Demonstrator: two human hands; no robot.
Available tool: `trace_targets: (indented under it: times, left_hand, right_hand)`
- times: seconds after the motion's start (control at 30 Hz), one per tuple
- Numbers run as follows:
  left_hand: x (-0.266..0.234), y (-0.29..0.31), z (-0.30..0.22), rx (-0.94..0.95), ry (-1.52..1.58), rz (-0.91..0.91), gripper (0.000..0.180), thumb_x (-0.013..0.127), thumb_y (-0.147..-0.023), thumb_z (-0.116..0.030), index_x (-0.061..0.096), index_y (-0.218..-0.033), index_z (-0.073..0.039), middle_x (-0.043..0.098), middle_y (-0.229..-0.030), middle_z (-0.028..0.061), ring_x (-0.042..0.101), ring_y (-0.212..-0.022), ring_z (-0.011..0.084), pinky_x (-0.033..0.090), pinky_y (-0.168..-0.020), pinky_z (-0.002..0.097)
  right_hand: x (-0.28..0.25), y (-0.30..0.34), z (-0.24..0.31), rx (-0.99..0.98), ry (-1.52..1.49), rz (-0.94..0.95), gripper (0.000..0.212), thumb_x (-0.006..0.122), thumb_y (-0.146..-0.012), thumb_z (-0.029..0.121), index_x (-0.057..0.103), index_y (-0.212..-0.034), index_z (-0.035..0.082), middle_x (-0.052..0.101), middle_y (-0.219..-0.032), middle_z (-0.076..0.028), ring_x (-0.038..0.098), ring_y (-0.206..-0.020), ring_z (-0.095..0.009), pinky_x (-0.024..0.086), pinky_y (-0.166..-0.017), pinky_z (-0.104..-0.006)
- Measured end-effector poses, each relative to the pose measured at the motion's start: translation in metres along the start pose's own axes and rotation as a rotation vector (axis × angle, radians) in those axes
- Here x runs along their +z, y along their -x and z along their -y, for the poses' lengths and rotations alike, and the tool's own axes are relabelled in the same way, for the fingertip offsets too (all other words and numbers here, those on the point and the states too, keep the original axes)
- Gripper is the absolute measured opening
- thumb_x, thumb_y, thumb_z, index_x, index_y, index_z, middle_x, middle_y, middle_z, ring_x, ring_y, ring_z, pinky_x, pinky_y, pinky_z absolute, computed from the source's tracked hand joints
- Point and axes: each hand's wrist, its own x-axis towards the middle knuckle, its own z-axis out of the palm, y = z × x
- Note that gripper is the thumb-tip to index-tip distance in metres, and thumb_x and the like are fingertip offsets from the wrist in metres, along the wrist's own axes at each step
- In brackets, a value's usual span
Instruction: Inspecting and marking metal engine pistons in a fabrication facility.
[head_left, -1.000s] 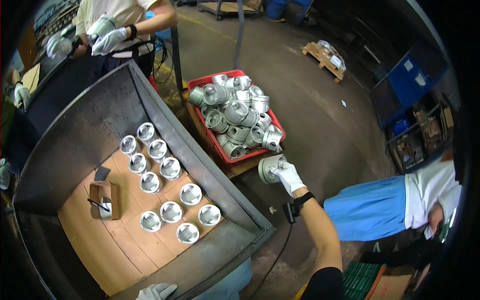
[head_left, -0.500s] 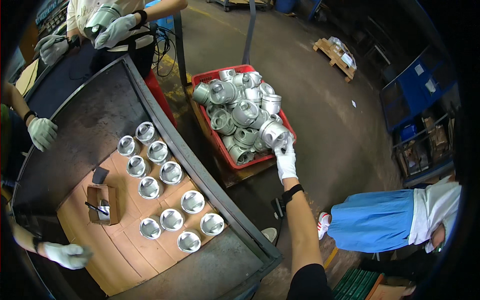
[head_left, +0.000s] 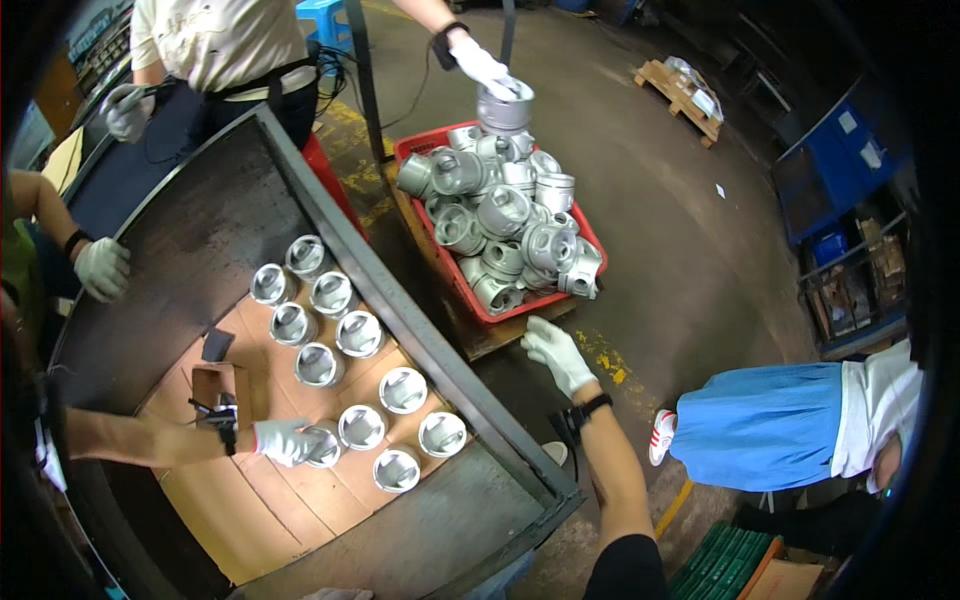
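My right hand (head_left: 558, 357), in a white glove with a black wrist strap, is in the air just nearer than the red basket (head_left: 455, 290). Its fingers are loosely bent and apart, with nothing in them. Silvery engine pistons (head_left: 503, 210) heap the basket, and one piston (head_left: 580, 272) leans at its near right corner. Only a sliver of a glove (head_left: 340, 594), apparently my left hand, shows at the lower edge; its fingers are hidden. Several pistons (head_left: 362, 427) stand upright on the cardboard (head_left: 290, 510) of the metal table to my left.
A co-worker's gloved hand (head_left: 490, 75) holds a piston (head_left: 504, 110) above the basket's far end. Another person's glove (head_left: 285, 443) touches a table piston. A small carton (head_left: 222, 385) with pens lies nearby. A raised metal rim (head_left: 400, 330) edges the table. Someone in a blue skirt (head_left: 760, 425) is at right.
My right hand has let go of a piston at the basket and drawn back nearer. The far co-worker has brought a piston over the basket. The left person's hand has reached a table piston.
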Motion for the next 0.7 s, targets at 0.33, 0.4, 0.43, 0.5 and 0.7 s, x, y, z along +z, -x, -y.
trace_targets:
  times: [0.33, 0.4, 0.43, 0.5, 0.7]
  left_hand:
    - [-0.005, -0.007, -0.002, 0.071, -0.065, 0.103, 0.074, 0.068, -0.086, -0.054, 0.052, -0.138, -0.003, 0.062, -0.131, 0.0153, 0.063, -0.115, 0.0284, 0.047, -0.103, 0.0349]
    - [-0.012, -0.003, -0.004, 0.094, -0.286, 0.171, 0.08, 0.071, -0.083, -0.056, 0.052, -0.137, 0.0, 0.062, -0.129, 0.018, 0.063, -0.113, 0.0315, 0.049, -0.1, 0.0353]
    - [-0.019, -0.003, -0.002, 0.12, -0.225, 0.178, 0.08, 0.072, -0.083, -0.055, 0.051, -0.137, 0.002, 0.063, -0.127, 0.0192, 0.063, -0.112, 0.0328, 0.05, -0.098, 0.0356]
    - [-0.037, -0.005, 0.003, 0.172, -0.148, 0.215, 0.072, 0.073, -0.085, -0.049, 0.055, -0.134, 0.001, 0.067, -0.122, 0.017, 0.065, -0.109, 0.0272, 0.05, -0.096, 0.0342]
    - [-0.089, -0.086, 0.057, -0.006, 0.174, 0.494, 0.041, 0.068, -0.089, -0.04, 0.07, -0.122, -0.015, 0.071, -0.116, 0.009, 0.065, -0.104, 0.0198, 0.05, -0.087, 0.0333]
  right_hand:
    - [0.029, 0.226, 0.049, -0.365, 0.014, -0.4, 0.03, 0.057, -0.098, 0.009, 0.06, -0.126, -0.004, 0.067, -0.113, -0.011, 0.066, -0.094, -0.017, 0.052, -0.082, -0.0278]
    - [0.058, 0.261, 0.059, -0.48, 0.053, -0.571, 0.03, 0.053, -0.1, 0.007, 0.058, -0.128, -0.005, 0.066, -0.115, -0.013, 0.065, -0.097, -0.019, 0.053, -0.087, -0.0302]
    - [0.077, 0.277, 0.063, -0.57, 0.066, -0.622, 0.031, 0.051, -0.101, 0.005, 0.057, -0.129, -0.006, 0.065, -0.117, -0.015, 0.065, -0.099, -0.02, 0.053, -0.089, -0.0316]
    - [0.121, 0.308, 0.064, -0.66, 0.225, -0.646, 0.03, 0.05, -0.1, 0.002, 0.057, -0.128, -0.005, 0.065, -0.116, -0.014, 0.064, -0.103, -0.02, 0.053, -0.091, -0.0346]
    - [0.223, 0.34, 0.059, -1.122, 0.694, -0.331, 0.033, 0.067, -0.083, 0.001, 0.064, -0.117, 0.001, 0.069, -0.101, -0.013, 0.066, -0.081, -0.029, 0.053, -0.072, -0.0384]
